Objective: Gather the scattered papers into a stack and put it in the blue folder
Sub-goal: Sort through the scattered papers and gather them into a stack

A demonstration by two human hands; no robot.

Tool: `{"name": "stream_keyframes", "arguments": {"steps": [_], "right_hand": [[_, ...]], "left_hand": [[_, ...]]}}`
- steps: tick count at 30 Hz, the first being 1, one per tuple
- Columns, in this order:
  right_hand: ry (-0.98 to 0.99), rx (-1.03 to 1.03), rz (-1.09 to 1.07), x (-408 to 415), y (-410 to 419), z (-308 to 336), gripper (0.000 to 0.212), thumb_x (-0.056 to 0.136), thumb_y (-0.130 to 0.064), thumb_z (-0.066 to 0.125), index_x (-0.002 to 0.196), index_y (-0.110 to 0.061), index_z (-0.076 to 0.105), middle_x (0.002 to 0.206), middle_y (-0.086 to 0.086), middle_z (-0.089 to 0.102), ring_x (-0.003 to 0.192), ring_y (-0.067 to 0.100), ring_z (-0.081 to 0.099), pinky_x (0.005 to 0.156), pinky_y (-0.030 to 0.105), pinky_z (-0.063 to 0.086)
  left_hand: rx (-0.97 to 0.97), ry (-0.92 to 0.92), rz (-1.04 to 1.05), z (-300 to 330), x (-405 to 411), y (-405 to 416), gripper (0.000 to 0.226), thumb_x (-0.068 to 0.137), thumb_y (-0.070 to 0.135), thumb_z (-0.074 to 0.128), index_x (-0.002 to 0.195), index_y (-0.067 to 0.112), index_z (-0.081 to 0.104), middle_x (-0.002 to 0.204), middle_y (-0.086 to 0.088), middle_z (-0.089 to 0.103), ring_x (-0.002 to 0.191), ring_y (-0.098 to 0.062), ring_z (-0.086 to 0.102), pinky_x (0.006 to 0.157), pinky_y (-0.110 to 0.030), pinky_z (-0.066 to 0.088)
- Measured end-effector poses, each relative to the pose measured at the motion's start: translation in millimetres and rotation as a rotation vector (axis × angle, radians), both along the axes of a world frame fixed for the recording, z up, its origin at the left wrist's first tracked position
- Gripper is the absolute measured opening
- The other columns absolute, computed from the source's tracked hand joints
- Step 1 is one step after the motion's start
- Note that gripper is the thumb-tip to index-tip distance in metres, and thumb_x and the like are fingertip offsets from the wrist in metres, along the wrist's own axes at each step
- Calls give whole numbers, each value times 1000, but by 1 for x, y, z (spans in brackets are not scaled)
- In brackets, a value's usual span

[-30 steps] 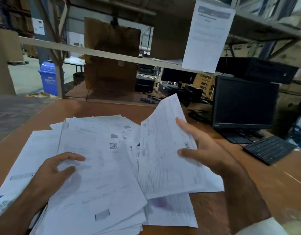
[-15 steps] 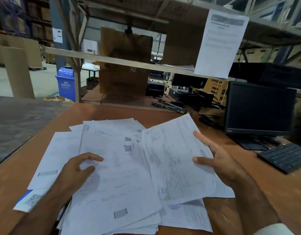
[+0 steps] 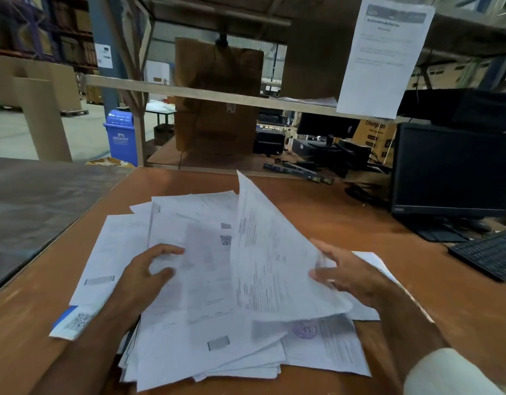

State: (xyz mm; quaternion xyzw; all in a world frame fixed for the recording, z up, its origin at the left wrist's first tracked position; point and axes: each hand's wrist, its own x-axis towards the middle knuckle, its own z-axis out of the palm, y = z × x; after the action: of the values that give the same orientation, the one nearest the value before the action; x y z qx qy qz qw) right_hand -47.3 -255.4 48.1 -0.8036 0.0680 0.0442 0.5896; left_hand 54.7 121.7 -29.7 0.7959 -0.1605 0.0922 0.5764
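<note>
1. The left hand (image 3: 143,276) rests on the loose pile of papers (image 3: 206,309) spread across the brown table (image 3: 345,220), fingers bent, gripping nothing.
2. The right hand (image 3: 351,273) pinches one raised sheet (image 3: 271,260) by its right edge, tilted up over the pile.
3. A blue corner (image 3: 63,316), perhaps the folder, peeks out bottom left.
4. A dark monitor (image 3: 451,169) and keyboard (image 3: 488,253) sit right.

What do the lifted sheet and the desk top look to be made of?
Lifted sheet: thin matte office paper with print; it curls where the right hand grips it. Desk top: seemingly laminated or painted board, smooth orange-brown, no grain visible; its core is not shown.
</note>
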Motion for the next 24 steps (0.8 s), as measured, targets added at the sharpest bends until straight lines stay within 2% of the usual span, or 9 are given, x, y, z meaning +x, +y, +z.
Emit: {"name": "stream_keyframes", "arguments": {"steps": [4, 6, 9, 12, 14, 16, 18, 21, 24], "right_hand": [[70, -107, 9, 13, 17, -30, 68, 85, -26, 80, 136, -57, 47, 138, -23, 52, 117, 9, 57, 77, 18, 57], [63, -149, 5, 18, 26, -31, 68, 89, -20, 77, 139, -54, 46, 138, -22, 48, 123, 11, 48, 75, 15, 53], [45, -79, 16, 24, 41, -27, 52, 92, -11, 71, 130, -44, 61, 132, -19, 55, 113, 12, 58, 70, 18, 57], [9, -83, -21, 26, 60, -27, 41, 94, -14, 69, 130, -34, 66, 120, -22, 59, 97, 7, 65, 75, 24, 62], [-50, -230, -49, 28, 75, -32, 40, 94, -21, 69, 131, -34, 63, 115, -30, 59, 90, -2, 62, 72, 18, 59], [-116, -341, -35, 30, 89, -36, 48, 91, -26, 71, 138, -33, 60, 134, -24, 58, 106, 1, 63, 86, 26, 59], [-159, -403, 13, 32, 101, -37, 56, 90, -26, 73, 144, -32, 56, 146, -17, 53, 120, 4, 56, 101, 26, 49], [-205, -477, 100, 35, 113, -35, 61, 91, -26, 72, 148, -30, 50, 153, -13, 46, 125, 3, 48, 102, 18, 37], [-249, -554, 149, 39, 114, -34, 64, 94, -38, 70, 152, -32, 43, 157, -13, 40, 139, 11, 44, 108, 23, 35]], "left_hand": [[-32, -1, 14, 6, -5, -3, 39, 100, 15, 64, 132, 37, 63, 139, 17, 59, 132, -6, 50, 110, -29, 38], [-33, 8, 23, 9, -5, -6, 36, 103, 27, 58, 137, 38, 58, 145, 16, 55, 135, -5, 47, 110, -25, 35], [-56, 66, 18, 10, -5, -6, 41, 105, 50, 43, 144, 42, 51, 152, 20, 46, 141, -3, 40, 115, -26, 28], [-115, 96, -2, 11, -8, -9, 71, 92, 75, 31, 151, 37, 45, 159, 22, 37, 144, 3, 30, 117, -25, 20], [-186, 124, -1, 15, -10, -11, 70, 96, 74, 29, 151, 34, 45, 159, 21, 34, 141, 4, 27, 115, -25, 16], [-219, 170, 6, 17, -10, -13, 61, 98, 64, 28, 149, 37, 47, 156, 22, 35, 140, 2, 27, 115, -29, 15], [-215, 236, -28, 16, -8, -11, 47, 100, 62, 39, 142, 46, 52, 155, 23, 40, 143, -5, 37, 121, -39, 24], [-122, 228, -55, 9, -4, -5, 42, 94, 66, 50, 127, 46, 65, 142, 22, 56, 134, -8, 51, 117, -46, 37], [-25, 145, -6, 4, -2, -2, 19, 101, 39, 61, 112, 39, 76, 130, 24, 65, 127, -3, 56, 114, -41, 42]]}}
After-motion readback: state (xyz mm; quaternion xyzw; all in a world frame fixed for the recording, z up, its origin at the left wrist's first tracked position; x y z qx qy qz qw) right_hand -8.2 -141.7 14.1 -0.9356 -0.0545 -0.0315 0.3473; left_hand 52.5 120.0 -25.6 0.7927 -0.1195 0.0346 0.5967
